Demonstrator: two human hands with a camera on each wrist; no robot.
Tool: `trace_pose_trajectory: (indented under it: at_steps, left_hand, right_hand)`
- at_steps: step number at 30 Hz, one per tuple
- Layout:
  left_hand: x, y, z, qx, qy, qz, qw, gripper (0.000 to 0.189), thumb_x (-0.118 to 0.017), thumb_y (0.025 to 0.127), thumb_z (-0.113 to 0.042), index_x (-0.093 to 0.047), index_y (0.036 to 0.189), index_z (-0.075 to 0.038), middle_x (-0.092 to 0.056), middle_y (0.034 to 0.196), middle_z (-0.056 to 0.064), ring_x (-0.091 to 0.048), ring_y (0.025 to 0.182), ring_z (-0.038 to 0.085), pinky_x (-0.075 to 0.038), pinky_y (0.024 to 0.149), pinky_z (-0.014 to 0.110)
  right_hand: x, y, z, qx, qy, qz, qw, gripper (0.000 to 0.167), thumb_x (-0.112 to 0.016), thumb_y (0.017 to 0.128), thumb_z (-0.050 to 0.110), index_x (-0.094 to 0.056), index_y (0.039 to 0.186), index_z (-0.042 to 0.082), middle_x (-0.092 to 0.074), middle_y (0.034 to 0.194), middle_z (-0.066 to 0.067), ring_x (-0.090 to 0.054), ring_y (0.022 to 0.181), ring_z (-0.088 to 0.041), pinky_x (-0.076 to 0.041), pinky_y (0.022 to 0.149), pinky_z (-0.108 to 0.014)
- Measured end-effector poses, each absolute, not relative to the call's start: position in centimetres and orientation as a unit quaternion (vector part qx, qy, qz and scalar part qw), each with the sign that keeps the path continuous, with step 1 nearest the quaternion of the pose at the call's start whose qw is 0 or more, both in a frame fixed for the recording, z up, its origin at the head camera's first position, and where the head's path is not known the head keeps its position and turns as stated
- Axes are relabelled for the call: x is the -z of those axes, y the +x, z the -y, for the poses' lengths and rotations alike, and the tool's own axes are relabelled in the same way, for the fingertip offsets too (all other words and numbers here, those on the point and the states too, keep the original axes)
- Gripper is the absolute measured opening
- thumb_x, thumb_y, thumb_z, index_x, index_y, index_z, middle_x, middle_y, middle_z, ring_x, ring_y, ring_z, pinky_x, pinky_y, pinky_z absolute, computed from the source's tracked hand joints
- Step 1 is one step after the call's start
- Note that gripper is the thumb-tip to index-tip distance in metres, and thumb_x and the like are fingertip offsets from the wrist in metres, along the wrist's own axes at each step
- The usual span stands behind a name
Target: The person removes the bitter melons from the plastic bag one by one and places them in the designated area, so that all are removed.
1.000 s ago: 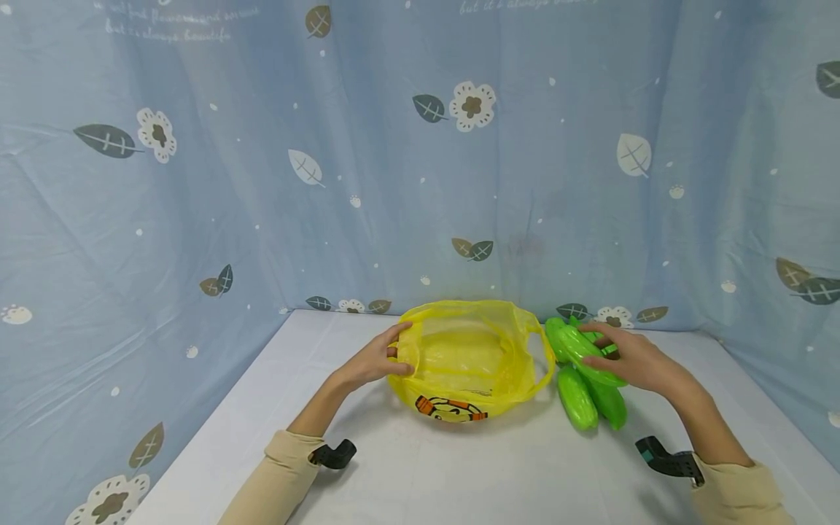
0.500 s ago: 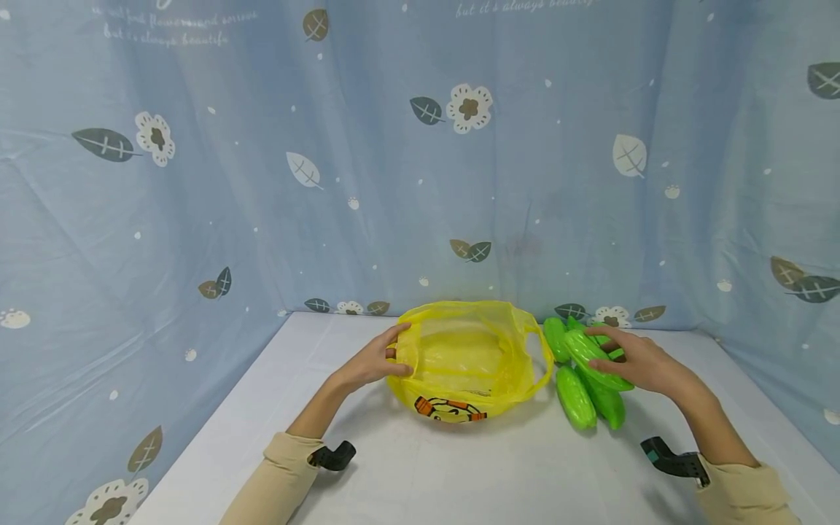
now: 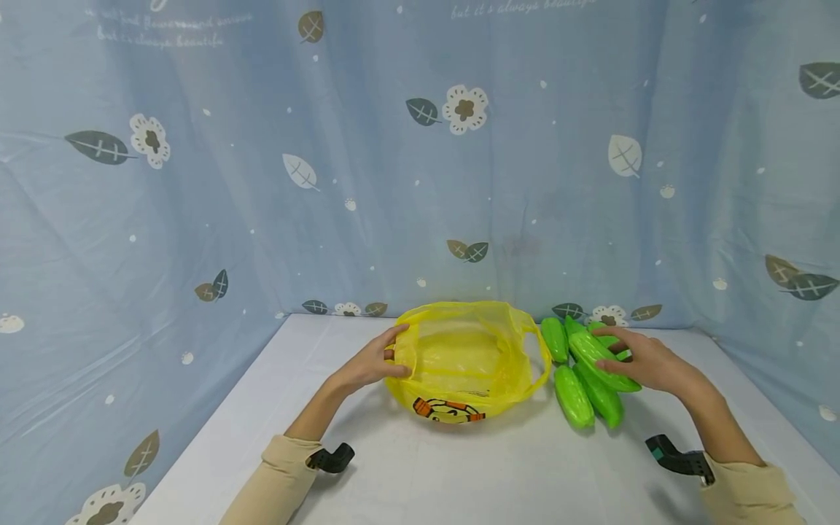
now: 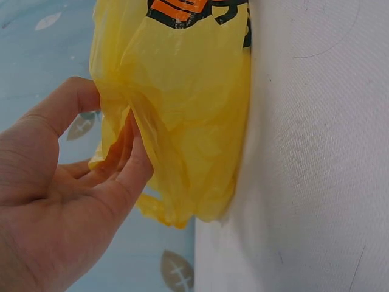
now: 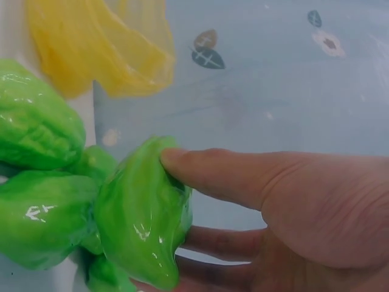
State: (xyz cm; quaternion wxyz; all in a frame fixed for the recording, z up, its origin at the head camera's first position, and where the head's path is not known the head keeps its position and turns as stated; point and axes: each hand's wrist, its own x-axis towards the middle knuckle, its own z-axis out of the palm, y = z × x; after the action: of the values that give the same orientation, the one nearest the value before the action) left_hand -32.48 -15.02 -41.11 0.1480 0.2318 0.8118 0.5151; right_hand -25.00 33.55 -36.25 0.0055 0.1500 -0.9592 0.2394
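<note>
A yellow plastic bag [image 3: 459, 354] with a cartoon print lies with its mouth spread in the middle of the table. At its left rim my left hand [image 3: 370, 359] holds the film between thumb and fingers; in the left wrist view the fingers go behind a fold of the bag [image 4: 188, 115]. To the right of the bag, my right hand [image 3: 650, 361] grips a glossy, ridged green bitter melon [image 3: 600, 357] between thumb and fingers. This melon [image 5: 143, 213] tapers to a point in the right wrist view and lies over other melons, partly hiding them.
Several similar green bitter melons [image 3: 574, 397] lie close together beside the bag's right handle [image 3: 545, 368]. The white table [image 3: 499, 474] backs onto a blue curtain [image 3: 367, 146] printed with leaves and flowers. A black wrist mount [image 3: 676, 461] sits on the right forearm.
My right hand has moved slightly right and down with the bitter melon, away from the bag, uncovering another melon at the back. My left hand has stayed at the bag's rim.
</note>
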Motion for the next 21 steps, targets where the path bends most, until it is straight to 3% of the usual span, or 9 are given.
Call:
trace_pose_trajectory:
  at_steps: [11,21]
  left_hand:
    - [41.2,-32.6,15.0,-0.513,0.230,-0.814,0.146,0.093,-0.074,0.082,-0.018,-0.019,0.158,-0.021,-0.034,0.157,0.007,-0.055,0.127,0.030,-0.051,0.097,0.040]
    - [41.1,-32.5,14.9,-0.512,0.235,-0.812,0.152,0.094,-0.074,0.083,-0.019,-0.018,0.158,-0.020,-0.034,0.157,0.008,-0.055,0.127,0.030,-0.051,0.097,0.039]
  right_hand:
    - [36.3,-24.9,-34.8,-0.230,0.137,0.963,-0.013,0.068,-0.068,0.091,0.035,-0.041,0.141,-0.002,-0.054,0.128,-0.037,-0.061,0.105,-0.049,-0.055,0.071,-0.049]
    - [35.8,-24.5,-35.6,-0.242,0.111,0.963,-0.048,0.070,-0.067,0.092,0.032,-0.037,0.142,-0.006,-0.048,0.132,-0.040,-0.059,0.107,-0.050,-0.056,0.062,-0.038]
